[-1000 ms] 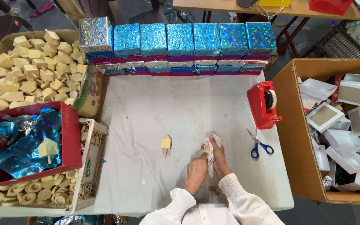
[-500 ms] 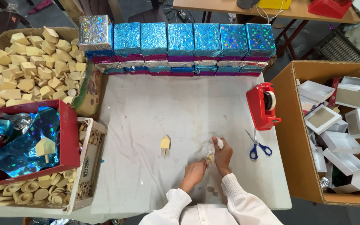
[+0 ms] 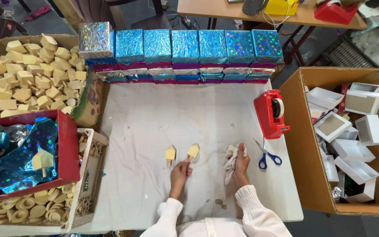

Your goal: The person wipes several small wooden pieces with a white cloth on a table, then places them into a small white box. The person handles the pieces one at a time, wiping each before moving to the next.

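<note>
Two grips loaded: left hand (image 3: 180, 169) pinches wooden top (image 3: 192, 152), right hand (image 3: 241, 161) clutches rag (image 3: 230, 159); loose pinch could drop top.

My head-worn camera, the only view, looks almost straight down from well above the table (image 3: 198, 109), facing the row of wrapped boxes (image 3: 185, 48) along its far edge. My hands sit low in the picture, sleeves cut by its bottom edge, cartons at both sides.

Worktop (image 3: 154, 109) middle open; far edge walled by foil boxes (image 3: 185, 46), right edge crowded by tape dispenser (image 3: 272, 113) and scissors (image 3: 266, 154).
</note>
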